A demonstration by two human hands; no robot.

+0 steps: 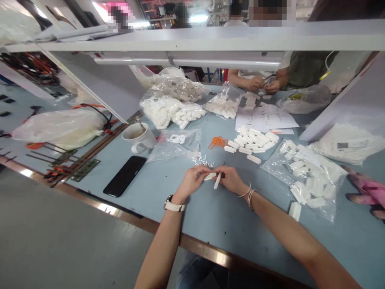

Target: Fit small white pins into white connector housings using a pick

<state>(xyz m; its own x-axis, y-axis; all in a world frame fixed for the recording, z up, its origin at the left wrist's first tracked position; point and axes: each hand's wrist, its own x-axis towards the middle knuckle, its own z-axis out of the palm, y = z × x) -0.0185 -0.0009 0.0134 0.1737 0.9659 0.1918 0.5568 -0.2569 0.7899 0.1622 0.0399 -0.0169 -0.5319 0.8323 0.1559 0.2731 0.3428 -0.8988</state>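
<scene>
Close together above the blue worktop, my two hands work on white plastic pieces. My left hand (194, 180), with a white-strapped watch at the wrist, pinches a small white plastic part (209, 176). The fingers of my right hand (231, 179) are closed around a slim white strip (217, 181); something thin and dark shows at its fingertips, too small to name. Just beyond my fingers lie scattered tiny white pieces (205, 161). A heap of orange clips or bands (218, 142) and a pile of white plastic housings (255, 139) lie farther back.
A black phone (125, 176) and a mug (140, 136) with a spoon stand left. Right lies an open bag (313, 172) of white parts. Behind are more filled bags (171, 110), a paper sheet (264, 117) and a co-worker's hands (264, 85). A shelf (192, 40) crosses overhead.
</scene>
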